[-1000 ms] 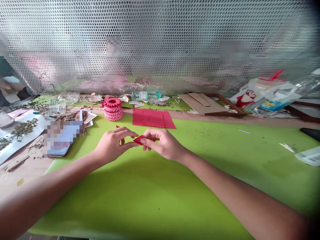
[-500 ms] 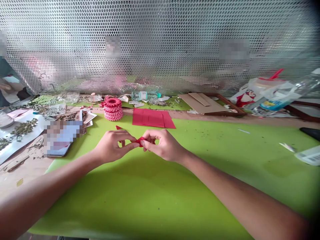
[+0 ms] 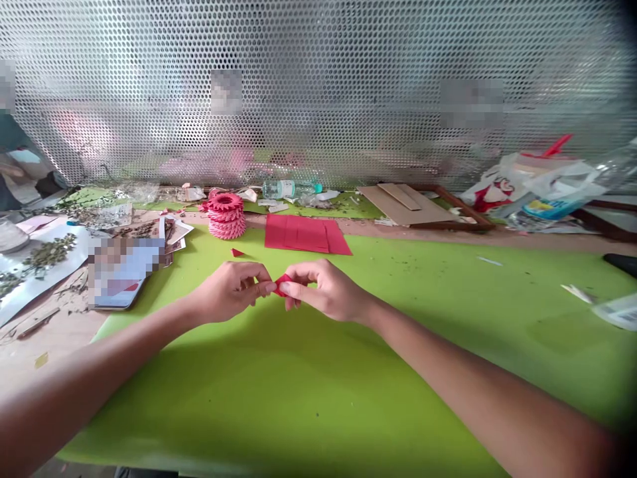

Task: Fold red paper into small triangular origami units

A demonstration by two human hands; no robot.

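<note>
The left hand (image 3: pixel 233 290) and right hand (image 3: pixel 326 290) are pinching a red paper (image 3: pixel 283 281) in front of the sheets (image 3: pixel 303 234). Left of the sheets, a stack (image 3: pixel 227 220) is standing and a scrap (image 3: pixel 237 252) is lying.

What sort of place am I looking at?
Probably a green paper-craft worktable: a ring-shaped pink-and-red stack of pointed paper folds stands near flat red paper sheets, and the left hand and right hand pinch a small folded red paper piece.
</note>
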